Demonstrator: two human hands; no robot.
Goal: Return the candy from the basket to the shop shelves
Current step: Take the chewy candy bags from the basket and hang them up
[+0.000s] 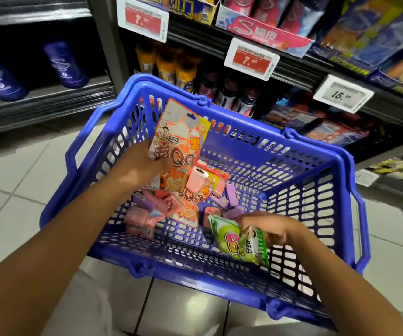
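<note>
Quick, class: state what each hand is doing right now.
Left hand: holding orange candy packets.
Right hand: holding a green candy packet.

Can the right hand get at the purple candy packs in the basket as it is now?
Probably not yet: the right hand already grips a green candy bag. The purple packs lie uncovered just beyond it in the basket, so only the full grip hinders.

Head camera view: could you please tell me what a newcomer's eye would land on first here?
The bright blue basket fills the middle, on the tiled floor before the shelves. Over it, the left hand grips an orange candy bag, and the right hand grips a green candy bag lower right. Red price tags hang on the shelf edges above.
</note>
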